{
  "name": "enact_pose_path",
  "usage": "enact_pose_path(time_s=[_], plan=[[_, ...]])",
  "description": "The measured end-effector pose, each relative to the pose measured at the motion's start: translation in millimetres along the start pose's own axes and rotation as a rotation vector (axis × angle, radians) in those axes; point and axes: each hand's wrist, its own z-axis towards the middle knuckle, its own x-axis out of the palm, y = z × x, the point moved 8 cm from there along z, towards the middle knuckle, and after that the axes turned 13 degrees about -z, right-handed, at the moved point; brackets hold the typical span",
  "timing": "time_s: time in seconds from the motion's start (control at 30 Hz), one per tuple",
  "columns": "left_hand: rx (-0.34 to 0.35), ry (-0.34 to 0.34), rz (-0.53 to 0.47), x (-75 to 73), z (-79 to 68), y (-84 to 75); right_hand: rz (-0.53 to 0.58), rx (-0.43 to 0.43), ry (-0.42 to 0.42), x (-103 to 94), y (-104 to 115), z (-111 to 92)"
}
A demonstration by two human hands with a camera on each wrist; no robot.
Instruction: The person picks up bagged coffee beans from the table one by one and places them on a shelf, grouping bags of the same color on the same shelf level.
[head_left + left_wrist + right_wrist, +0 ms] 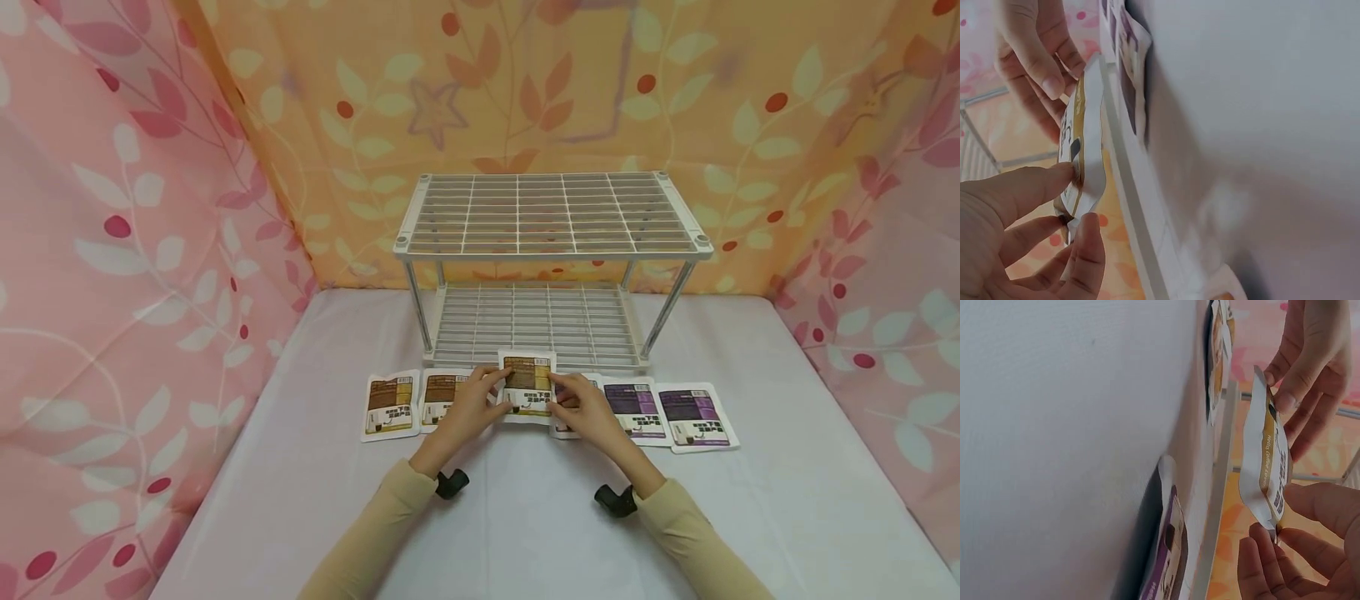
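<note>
Both hands hold a white coffee pouch [529, 379] with a brown and gold label, upright in front of the wire rack. My left hand [468, 408] pinches its left edge between thumb and fingers. At the opposite edge, my right hand [590, 412] grips it the same way. The left wrist view has the pouch [1092, 144] raised off the table, its bottom edge facing the camera. Two brown-labelled pouches [391, 407] lie to the left, the nearer one partly behind my left hand. Purple-labelled pouches [693, 418] lie to the right, one partly covered by my right hand.
A two-tier white wire rack [551, 242] with metal posts stands behind the row of pouches. White cloth covers the table [517, 525]. Floral fabric hangs at the back [360, 167] and both sides. Each wrist carries a small black device [617, 500].
</note>
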Motion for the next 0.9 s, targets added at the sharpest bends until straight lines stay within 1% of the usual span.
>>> enact_pose_path(time_s=[0.17,0.27,0.4,0.6,0.77,0.9], plan=[[0.001,-0.021,-0.021,4.5,6.0,-12.3,-0.018,0.000,-0.064,-14.7,-2,-1],[0.011,-0.018,-0.018,8.9,10.4,-21.1,-0.041,-0.004,-0.106,-26.1,-2,-2],[0.030,-0.018,-0.039,15.4,15.9,-33.0,-0.058,-0.015,-0.161,-42.4,-1,-5],[0.109,-0.080,-0.059,19.5,23.1,-51.8,-0.055,-0.004,-0.197,-61.6,-4,-5],[0.181,-0.127,-0.064,19.0,25.9,-65.7,-0.068,0.008,-0.237,-77.3,-2,-8],[0.234,-0.154,-0.064,16.3,27.1,-77.5,-0.075,-0.015,-0.275,-87.6,1,-8]])
